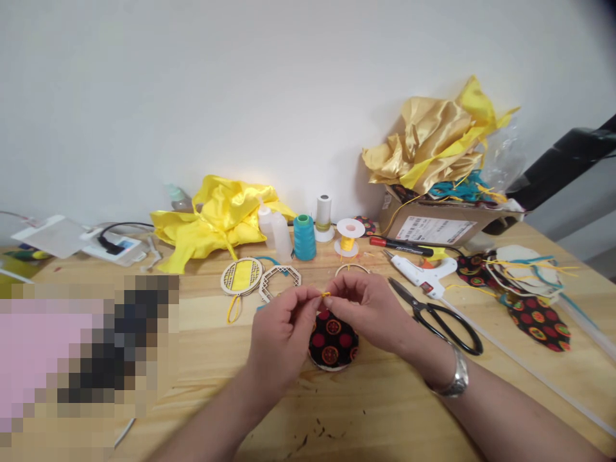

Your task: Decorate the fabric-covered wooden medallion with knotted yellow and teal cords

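Observation:
Between the fingertips of both hands is a short bit of yellow cord point(326, 294). My left hand point(283, 327) pinches it from the left, and my right hand point(368, 308) pinches it from the right. Just below the fingers lies a round disc covered in black fabric point(333, 343) with red and orange dots and a pale edge. Part of its top is hidden by the hands. Behind my left hand sits an octagonal wooden lattice frame point(280, 282). A thin wooden ring point(353, 268) shows partly behind my right hand.
Black-handled scissors point(450, 324) and a white glue gun point(423, 274) lie right of my hands. A teal thread cone point(304, 237), a yellow cord spool point(350, 237) and yellow satin point(216, 218) stand behind. A cardboard box point(433, 221) holds fabric at back right.

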### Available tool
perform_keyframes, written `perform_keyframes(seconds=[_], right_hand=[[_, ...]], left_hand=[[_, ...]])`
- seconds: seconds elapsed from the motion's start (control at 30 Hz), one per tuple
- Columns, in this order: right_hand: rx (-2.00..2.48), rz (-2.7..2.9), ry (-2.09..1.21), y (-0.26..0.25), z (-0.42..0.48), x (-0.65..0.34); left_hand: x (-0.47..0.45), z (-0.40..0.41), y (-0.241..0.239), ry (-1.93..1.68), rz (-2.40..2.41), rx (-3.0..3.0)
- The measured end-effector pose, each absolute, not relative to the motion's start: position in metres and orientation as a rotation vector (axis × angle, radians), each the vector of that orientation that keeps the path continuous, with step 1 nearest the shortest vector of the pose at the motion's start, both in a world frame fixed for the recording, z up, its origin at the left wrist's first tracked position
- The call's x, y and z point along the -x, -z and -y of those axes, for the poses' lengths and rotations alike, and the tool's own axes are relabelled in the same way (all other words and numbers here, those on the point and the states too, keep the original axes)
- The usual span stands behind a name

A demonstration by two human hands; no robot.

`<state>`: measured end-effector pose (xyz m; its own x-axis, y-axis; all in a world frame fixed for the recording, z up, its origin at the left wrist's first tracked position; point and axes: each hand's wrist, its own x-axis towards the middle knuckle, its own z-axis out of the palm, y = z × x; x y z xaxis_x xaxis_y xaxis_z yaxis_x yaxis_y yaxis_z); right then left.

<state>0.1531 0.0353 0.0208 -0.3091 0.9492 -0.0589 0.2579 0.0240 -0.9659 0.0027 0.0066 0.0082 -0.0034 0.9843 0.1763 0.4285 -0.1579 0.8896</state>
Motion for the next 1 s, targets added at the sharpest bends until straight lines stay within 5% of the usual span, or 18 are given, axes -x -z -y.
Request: perform_keyframes(seconds=[0.3,0.6,1.0], right_hand=[[1.295,1.417,-1.533,-0.019,-0.035,-0.150],[1.169,1.366,-1.580,-0.014,-0.039,-0.154],[1.309,1.541,-1.454,-0.027,-0.038,-0.155]], left_hand=[[0.001,-0.004,0.009,-1.213,-1.564,-2.208],[0.002,-0.014,-0.016,-1.072,-1.425,-1.621],[0.006,-0.016,-0.019,-1.005,-1.435,-1.729]])
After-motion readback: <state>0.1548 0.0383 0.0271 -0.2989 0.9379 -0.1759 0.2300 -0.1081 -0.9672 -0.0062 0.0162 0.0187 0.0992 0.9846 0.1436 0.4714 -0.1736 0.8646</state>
